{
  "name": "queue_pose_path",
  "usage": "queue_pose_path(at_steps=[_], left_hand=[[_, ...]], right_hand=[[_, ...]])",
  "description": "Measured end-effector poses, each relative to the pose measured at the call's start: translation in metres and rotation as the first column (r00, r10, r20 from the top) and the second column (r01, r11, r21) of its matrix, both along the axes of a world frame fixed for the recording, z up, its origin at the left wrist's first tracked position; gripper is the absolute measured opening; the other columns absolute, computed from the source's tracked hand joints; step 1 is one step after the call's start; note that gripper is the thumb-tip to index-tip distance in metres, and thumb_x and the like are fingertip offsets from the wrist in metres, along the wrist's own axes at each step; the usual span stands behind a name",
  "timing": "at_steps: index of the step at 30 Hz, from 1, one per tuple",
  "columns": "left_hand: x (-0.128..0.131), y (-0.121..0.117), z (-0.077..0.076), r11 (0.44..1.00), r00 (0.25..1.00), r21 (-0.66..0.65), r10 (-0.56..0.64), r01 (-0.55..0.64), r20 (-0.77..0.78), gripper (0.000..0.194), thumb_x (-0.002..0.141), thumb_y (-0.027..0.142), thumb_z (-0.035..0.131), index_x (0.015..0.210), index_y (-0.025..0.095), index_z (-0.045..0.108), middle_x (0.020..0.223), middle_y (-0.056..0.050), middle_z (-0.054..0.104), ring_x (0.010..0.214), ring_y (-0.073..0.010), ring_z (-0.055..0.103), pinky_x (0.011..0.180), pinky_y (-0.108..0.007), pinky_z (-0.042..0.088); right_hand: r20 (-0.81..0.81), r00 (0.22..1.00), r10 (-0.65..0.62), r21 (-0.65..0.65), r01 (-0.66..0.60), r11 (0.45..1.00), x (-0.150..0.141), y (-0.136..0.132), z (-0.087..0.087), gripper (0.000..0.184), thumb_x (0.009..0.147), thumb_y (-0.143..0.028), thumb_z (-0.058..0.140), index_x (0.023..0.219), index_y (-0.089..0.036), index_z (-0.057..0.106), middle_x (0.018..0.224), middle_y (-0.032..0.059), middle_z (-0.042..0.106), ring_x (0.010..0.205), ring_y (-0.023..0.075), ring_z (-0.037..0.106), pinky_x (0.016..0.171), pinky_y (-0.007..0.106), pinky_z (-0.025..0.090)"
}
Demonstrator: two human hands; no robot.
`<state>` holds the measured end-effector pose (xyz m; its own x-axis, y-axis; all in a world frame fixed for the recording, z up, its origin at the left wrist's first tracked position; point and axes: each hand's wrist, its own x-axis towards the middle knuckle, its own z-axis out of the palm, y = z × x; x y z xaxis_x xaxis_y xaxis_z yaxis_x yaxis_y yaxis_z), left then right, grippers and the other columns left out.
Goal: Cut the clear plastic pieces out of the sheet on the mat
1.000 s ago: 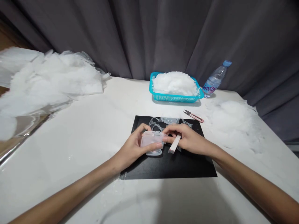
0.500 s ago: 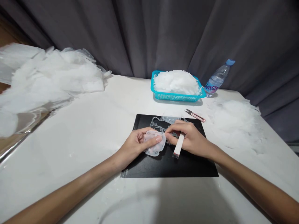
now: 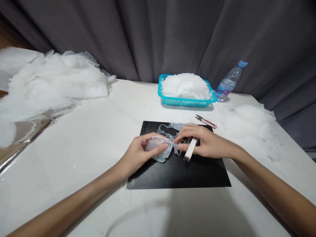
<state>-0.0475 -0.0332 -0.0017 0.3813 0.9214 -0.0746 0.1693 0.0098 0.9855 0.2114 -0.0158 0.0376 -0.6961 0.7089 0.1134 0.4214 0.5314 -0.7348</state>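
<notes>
My left hand (image 3: pixel 138 152) has its fingers clamped on the clear piece (image 3: pixel 159 149), thumb pressed flat across the top and the others behind. I hold the piece tilted over the black mat (image 3: pixel 177 174), a little left of the middle, its rounded edge toward me and small round marks showing on it.

My right hand (image 3: pixel 207 141) is just beside it, thumb and forefinger drawn close together at the piece's right edge, where thin clear trimmings (image 3: pixel 178 150) show below my fingertips. Whether I am pinching the piece itself there, I cannot tell. I also have the white stick (image 3: pixel 191 148) gripped in this hand; it slants down toward me over the mat, and its near end is dark and reddish.

Beyond my hands, clear frames (image 3: pixel 168 130) with cut-out shapes lie on the far part of the mat. The snips (image 3: pixel 206 121) rest at the mat's far right corner, blades pointing left. Farther back on the white bench (image 3: pixel 86 138) is the blue basket (image 3: pixel 164 98), heaped with white pieces (image 3: pixel 185 85), and the bottle (image 3: pixel 225 87) leans in my view just right of it. A pale heap (image 3: pixel 249 125) spreads to the right, and a bigger pile (image 3: pixel 56 79) lies far left. A grey curtain (image 3: pixel 158 39) hangs behind.
</notes>
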Motion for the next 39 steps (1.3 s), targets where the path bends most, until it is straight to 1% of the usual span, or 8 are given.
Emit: queue_pose_path(at_steps=[8, 13, 25, 28, 31, 35, 37, 39], left_hand=[[-0.002, -0.007, 0.000, 0.992, 0.988, 0.087, -0.077, 0.089, -0.134, 0.029, 0.092, 0.040, 0.079, 0.118, 0.027, 0.078, 0.112, -0.002, 0.080, 0.097, -0.0180, 0.072, 0.083, -0.025, 0.054], [-0.001, -0.007, -0.001, 0.986, 0.984, 0.140, -0.061, 0.086, -0.169, 0.032, 0.092, 0.042, 0.078, 0.118, 0.024, 0.073, 0.101, -0.001, 0.075, 0.074, -0.0123, 0.062, 0.065, -0.023, 0.047], [0.000, -0.009, 0.001, 0.970, 0.967, 0.206, -0.079, 0.130, -0.241, 0.023, 0.097, 0.042, 0.071, 0.104, 0.020, 0.074, 0.093, -0.002, 0.075, 0.075, -0.0136, 0.064, 0.068, -0.023, 0.048], [-0.001, -0.011, 0.002, 0.950, 0.957, 0.261, -0.098, 0.172, -0.273, 0.019, 0.099, 0.038, 0.069, 0.103, 0.021, 0.074, 0.090, -0.001, 0.075, 0.070, -0.0129, 0.064, 0.064, -0.022, 0.048], [0.000, -0.023, 0.000, 0.863, 0.949, 0.441, -0.123, 0.247, -0.290, 0.011, 0.099, 0.026, 0.067, 0.105, 0.023, 0.076, 0.094, -0.005, 0.078, 0.082, -0.0186, 0.072, 0.076, -0.028, 0.054], [0.001, -0.040, -0.005, 0.730, 0.935, 0.590, -0.213, 0.345, -0.283, 0.018, 0.097, 0.017, 0.068, 0.107, 0.026, 0.080, 0.100, -0.010, 0.082, 0.097, -0.0263, 0.076, 0.089, -0.038, 0.058], [-0.001, -0.039, -0.004, 0.737, 0.918, 0.549, -0.292, 0.395, -0.268, 0.023, 0.099, 0.016, 0.064, 0.114, 0.026, 0.078, 0.108, -0.010, 0.082, 0.105, -0.0265, 0.076, 0.094, -0.039, 0.059], [-0.002, -0.030, 0.000, 0.798, 0.933, 0.483, -0.295, 0.359, -0.206, 0.022, 0.101, 0.017, 0.062, 0.117, 0.024, 0.076, 0.112, -0.010, 0.081, 0.108, -0.0244, 0.075, 0.097, -0.037, 0.059]], right_hand=[[-0.127, 0.990, -0.060, -0.226, 0.030, 0.974, -0.015, 0.002, -0.012, 0.019, 0.102, -0.028, 0.064, 0.090, -0.017, 0.074, 0.084, 0.0011, 0.067, 0.082, 0.0158, 0.057, 0.079, 0.030, 0.043], [-0.189, 0.963, -0.190, -0.356, 0.113, 0.928, -0.016, 0.000, -0.016, 0.014, 0.095, -0.030, 0.074, 0.089, -0.017, 0.076, 0.077, -0.0020, 0.062, 0.070, 0.0117, 0.048, 0.066, 0.026, 0.037], [-0.141, 0.990, 0.004, -0.409, -0.062, 0.911, -0.012, -0.002, -0.007, 0.009, 0.099, -0.024, 0.066, 0.094, -0.017, 0.069, 0.082, -0.0016, 0.060, 0.072, 0.0113, 0.049, 0.065, 0.023, 0.041], [-0.117, 0.993, 0.020, -0.328, -0.057, 0.943, -0.014, -0.006, -0.008, 0.006, 0.098, -0.021, 0.065, 0.093, -0.018, 0.066, 0.082, -0.0027, 0.059, 0.074, 0.0115, 0.052, 0.070, 0.023, 0.042], [-0.037, 0.999, 0.017, -0.109, -0.021, 0.994, -0.017, -0.007, -0.018, 0.006, 0.093, -0.013, 0.066, 0.091, -0.019, 0.064, 0.087, -0.0019, 0.063, 0.081, 0.0130, 0.057, 0.077, 0.025, 0.042], [0.092, 0.942, -0.322, 0.155, 0.305, 0.939, -0.010, 0.006, -0.033, 0.011, 0.089, -0.007, 0.063, 0.088, -0.018, 0.062, 0.090, 0.0021, 0.070, 0.082, 0.0170, 0.062, 0.075, 0.028, 0.040], [0.119, 0.906, -0.406, 0.201, 0.378, 0.904, -0.001, 0.014, -0.034, 0.010, 0.091, -0.010, 0.062, 0.088, -0.019, 0.064, 0.091, 0.0031, 0.073, 0.083, 0.0186, 0.064, 0.075, 0.028, 0.040], [0.151, 0.899, -0.412, 0.239, 0.371, 0.897, 0.010, 0.019, -0.028, 0.008, 0.092, -0.014, 0.064, 0.088, -0.020, 0.066, 0.091, 0.0024, 0.074, 0.087, 0.0198, 0.065, 0.075, 0.029, 0.039]])
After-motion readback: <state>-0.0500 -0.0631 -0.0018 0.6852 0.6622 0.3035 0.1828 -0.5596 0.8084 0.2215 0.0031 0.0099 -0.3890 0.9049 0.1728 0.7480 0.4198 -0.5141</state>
